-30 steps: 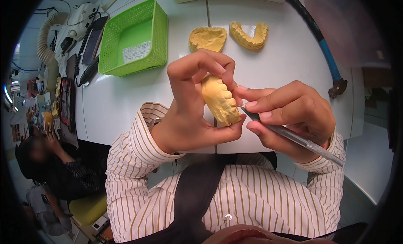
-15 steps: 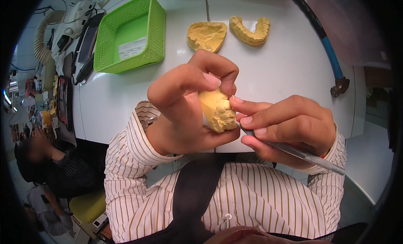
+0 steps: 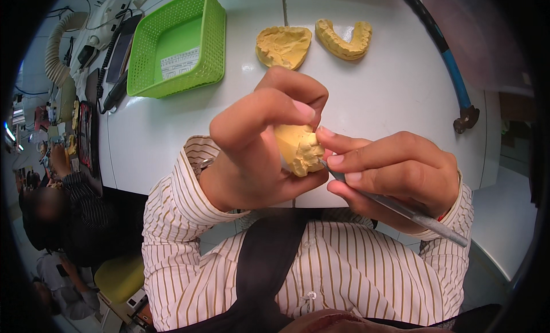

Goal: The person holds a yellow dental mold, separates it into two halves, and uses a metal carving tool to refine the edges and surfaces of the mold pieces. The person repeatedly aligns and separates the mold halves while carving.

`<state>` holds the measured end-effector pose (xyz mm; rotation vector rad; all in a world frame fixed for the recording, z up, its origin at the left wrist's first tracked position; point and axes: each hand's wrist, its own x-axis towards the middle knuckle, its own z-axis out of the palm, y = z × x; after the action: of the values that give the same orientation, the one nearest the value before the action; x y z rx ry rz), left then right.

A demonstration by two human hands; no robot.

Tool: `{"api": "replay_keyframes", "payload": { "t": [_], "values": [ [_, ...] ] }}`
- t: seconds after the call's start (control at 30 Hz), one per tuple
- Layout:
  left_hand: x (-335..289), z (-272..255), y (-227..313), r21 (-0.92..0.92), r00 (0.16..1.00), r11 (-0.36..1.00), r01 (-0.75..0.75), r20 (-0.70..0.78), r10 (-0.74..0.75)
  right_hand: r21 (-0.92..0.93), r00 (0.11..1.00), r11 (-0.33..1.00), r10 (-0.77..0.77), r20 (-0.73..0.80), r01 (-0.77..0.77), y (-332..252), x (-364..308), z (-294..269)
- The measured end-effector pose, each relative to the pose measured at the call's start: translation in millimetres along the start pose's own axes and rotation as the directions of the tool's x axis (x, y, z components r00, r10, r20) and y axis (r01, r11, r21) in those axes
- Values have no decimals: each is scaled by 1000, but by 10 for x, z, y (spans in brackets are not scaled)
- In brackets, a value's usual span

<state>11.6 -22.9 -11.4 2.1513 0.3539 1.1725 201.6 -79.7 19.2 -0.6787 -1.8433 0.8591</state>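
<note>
From afar I see the left hand [image 3: 249,155] half-curled, yellow cast [image 3: 294,144] clamped between thumb and fingers, apparently steadied against the metal tool [image 3: 421,219] pinched tightly by the right hand [image 3: 404,170].

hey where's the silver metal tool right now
In the head view, the silver metal tool is right of centre, gripped in the right hand, its tip by the yellow dental cast held in the left hand.

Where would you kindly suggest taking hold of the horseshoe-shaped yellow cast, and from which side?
Probably the curved end of the cast, pinched across its band from the near side: that end lies nearest, and the open middle leaves room for a finger.
</note>
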Motion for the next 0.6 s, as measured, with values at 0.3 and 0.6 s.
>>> {"api": "replay_keyframes", "payload": {
  "t": [0.3,0.6],
  "values": [
    [-5,-10,-15,-47,999,998,30,16,-29,-6,1000,1000,-28,12,28,41,-4,-5],
    [-8,-8,-19,-70,999,996,47,9,-47,-34,1000,999,-9,8,9,17,10,-6]
  ]
}}
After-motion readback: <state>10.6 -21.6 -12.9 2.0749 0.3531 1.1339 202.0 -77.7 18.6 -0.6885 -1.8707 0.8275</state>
